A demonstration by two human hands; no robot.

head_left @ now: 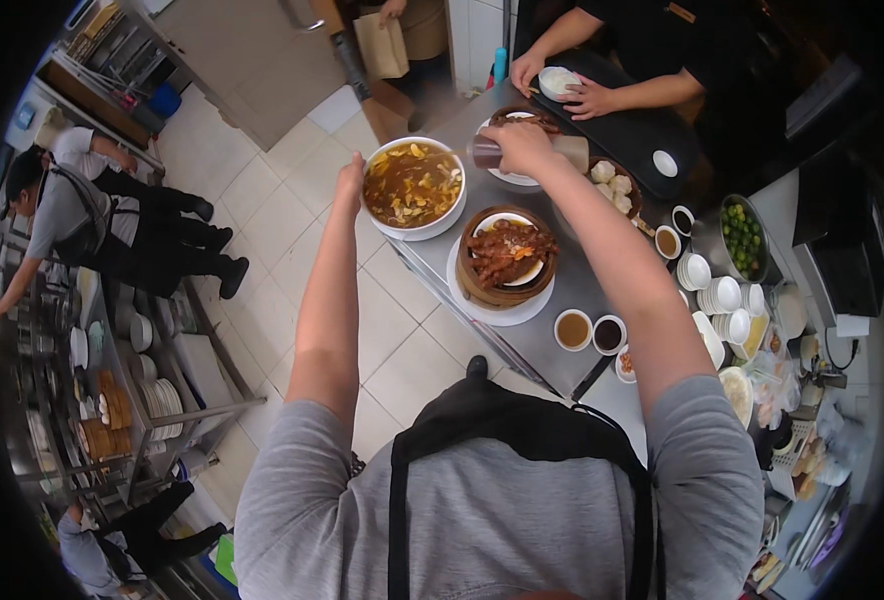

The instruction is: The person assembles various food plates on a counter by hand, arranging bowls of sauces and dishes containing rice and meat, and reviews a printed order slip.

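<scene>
Left hand (350, 180) touching soup bowl (414, 187), right hand (518, 146) holding bottle (486, 152)

1 brown paper bag (382, 45) hangs from a person's hand at the top, above 1 open brown cardboard box (390, 108) on the floor.

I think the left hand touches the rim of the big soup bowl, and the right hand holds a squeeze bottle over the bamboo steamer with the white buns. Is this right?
Not quite. The head view shows the right hand holding the squeeze bottle over a plate at the counter's far end, not the steamer with white buns. The left hand does touch the soup bowl rim.
</scene>
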